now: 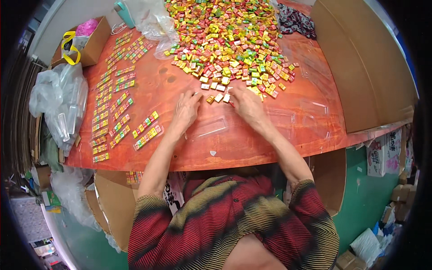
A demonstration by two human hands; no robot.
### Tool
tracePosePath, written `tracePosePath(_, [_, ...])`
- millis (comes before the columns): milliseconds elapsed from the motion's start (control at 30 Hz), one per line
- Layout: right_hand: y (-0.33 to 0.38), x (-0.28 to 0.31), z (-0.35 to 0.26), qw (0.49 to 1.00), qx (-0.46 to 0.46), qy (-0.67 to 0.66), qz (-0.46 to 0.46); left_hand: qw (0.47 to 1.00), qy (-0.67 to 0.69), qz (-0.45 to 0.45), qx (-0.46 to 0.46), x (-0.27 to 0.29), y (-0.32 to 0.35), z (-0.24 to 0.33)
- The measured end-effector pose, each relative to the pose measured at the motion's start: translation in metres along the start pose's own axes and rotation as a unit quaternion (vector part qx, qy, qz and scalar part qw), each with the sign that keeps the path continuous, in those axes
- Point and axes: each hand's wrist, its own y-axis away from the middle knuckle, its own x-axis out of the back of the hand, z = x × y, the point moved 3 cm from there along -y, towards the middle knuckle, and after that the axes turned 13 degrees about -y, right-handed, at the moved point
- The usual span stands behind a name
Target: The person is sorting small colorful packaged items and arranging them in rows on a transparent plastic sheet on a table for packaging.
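Note:
Small boxes in yellow, red and green lie in a big heap (pixel 225 40) that spills toward me across the red table (pixel 180 153). Between my hands sits a loose cluster of these boxes (pixel 218 97), some with pale faces up. My left hand (pixel 186 108) is left of the cluster, fingers bent together; what they pinch, if anything, is too small to tell. On the cluster's right side, my right hand (pixel 248 107) has its fingertips closed at a small box (pixel 230 90). Just in front of me, between my forearms, a clear plastic tray (pixel 207 128) lies on the tabletop.
Filled trays (pixel 147 137) stand in rows at the left. More clear trays (pixel 315 108) lie at the right. Plastic bags (pixel 60 103) hang at the left edge, near an open carton (pixel 92 45). A tall cardboard sheet (pixel 364 63) walls the right side. Dark patterned cloth (pixel 297 21) lies behind.

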Motion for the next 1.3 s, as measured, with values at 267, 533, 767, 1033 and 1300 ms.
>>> tracePosePath(267, [-0.017, -0.065, -0.019, 0.991, 0.108, 0.08, 0.017, 0.996, 0.073, 0.047, 0.026, -0.002, 0.008, 0.005])
tracePosePath(533, [0.002, 0.001, -0.006, 0.999, 0.025, 0.009, 0.017, 0.991, 0.112, 0.069, -0.015, -0.003, 0.016, 0.005])
tracePosePath(767, [0.022, -0.008, 0.011, 0.992, 0.012, 0.115, -0.052, 0.994, 0.106, -0.01, -0.025, -0.008, -0.004, 0.021])
tracePosePath(1033, [0.025, -0.012, 0.006, 0.995, 0.008, 0.088, -0.056, 0.994, 0.109, -0.003, 0.016, -0.015, -0.003, 0.018])
tracePosePath(1300, [0.002, -0.01, 0.001, 0.999, 0.036, 0.029, -0.003, 0.997, 0.08, -0.002, 0.002, -0.013, -0.018, 0.031])
